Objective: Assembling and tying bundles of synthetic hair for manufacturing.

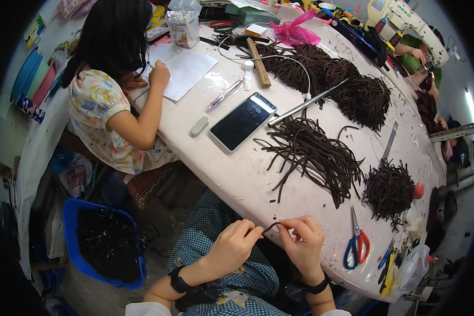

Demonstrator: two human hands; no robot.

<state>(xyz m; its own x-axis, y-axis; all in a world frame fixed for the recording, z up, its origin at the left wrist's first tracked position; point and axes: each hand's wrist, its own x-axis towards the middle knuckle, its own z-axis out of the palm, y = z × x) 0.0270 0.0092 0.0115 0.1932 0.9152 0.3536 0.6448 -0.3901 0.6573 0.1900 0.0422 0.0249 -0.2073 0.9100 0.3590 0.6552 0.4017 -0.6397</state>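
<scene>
Both forearms (pixel 162 289) angle inward, left hand (pixel 233 243) and right hand (pixel 303 241) pinching one dark cord (pixel 271 226).

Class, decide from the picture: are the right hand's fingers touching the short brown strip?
Touching: the head view shows the brown strip with one end pinched by fingers of the right hand.

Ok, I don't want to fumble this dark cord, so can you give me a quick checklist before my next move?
1. Cord held from both sides: ok, between the left hand and right hand.
2. Cord's end tips sound: cannot tell, the hands cover them.
3. Scissors set down: ok, lying on the table.
4. Loose cord pile tidy: not ok, strands splay out.
5. Other person's writing hand clear of yours: ok, at the white paper.
</scene>
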